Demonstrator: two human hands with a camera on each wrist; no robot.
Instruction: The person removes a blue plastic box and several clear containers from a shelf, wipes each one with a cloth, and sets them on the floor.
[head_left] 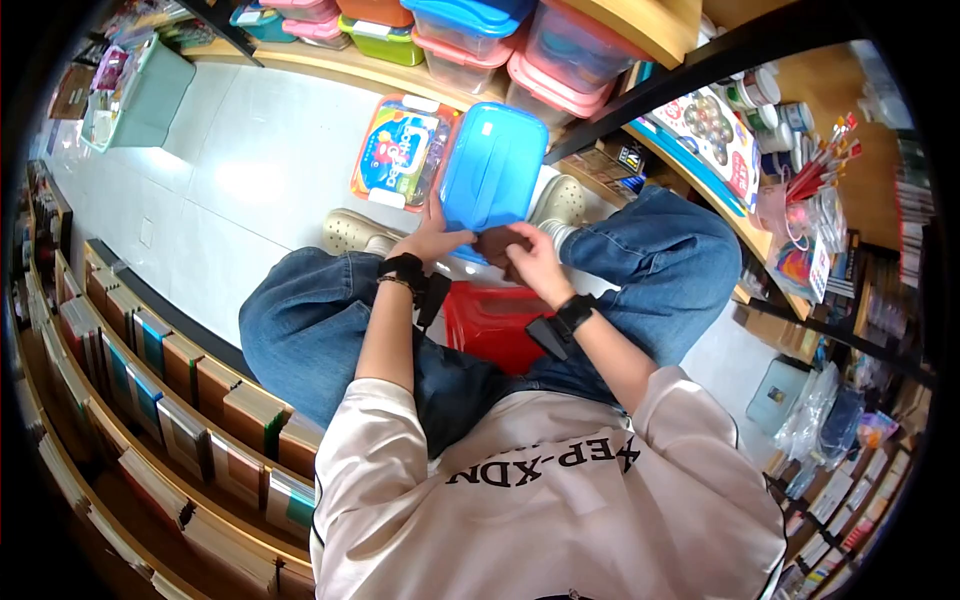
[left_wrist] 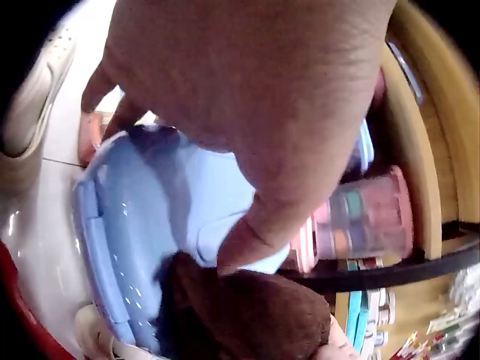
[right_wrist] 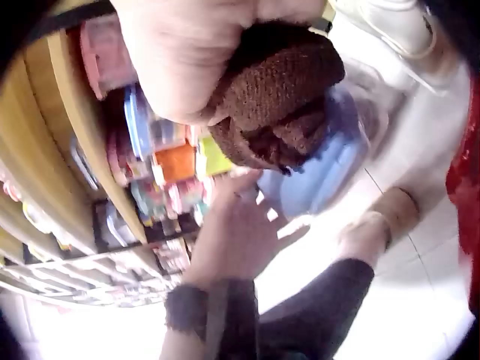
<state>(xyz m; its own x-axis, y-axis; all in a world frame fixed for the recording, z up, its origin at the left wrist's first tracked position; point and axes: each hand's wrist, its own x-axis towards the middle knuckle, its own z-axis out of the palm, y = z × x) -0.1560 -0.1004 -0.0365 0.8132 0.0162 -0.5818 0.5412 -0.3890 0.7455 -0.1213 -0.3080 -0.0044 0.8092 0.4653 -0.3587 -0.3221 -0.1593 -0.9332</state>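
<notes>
A box with a blue lid (head_left: 497, 160) stands in front of the person, between the feet. The right hand (head_left: 540, 265) grips a bunched brown cloth (right_wrist: 285, 79) over the lid's near end. In the left wrist view the cloth (left_wrist: 259, 311) lies across part of the blue lid. Against the box's left side rests the left hand (head_left: 432, 242), its fingers extended and spread, with the thumb pointing toward the cloth. In the left wrist view that thumb meets the cloth's edge. The palm side of the right hand is hidden by the cloth.
A clear box with a printed label (head_left: 388, 150) sits left of the blue-lidded one. Lidded tubs (head_left: 465, 60) line the shelf ahead. A red stool (head_left: 490, 325) stands between the legs. Bookshelves (head_left: 170, 390) flank the left, and a paint and brush shelf (head_left: 800, 190) the right.
</notes>
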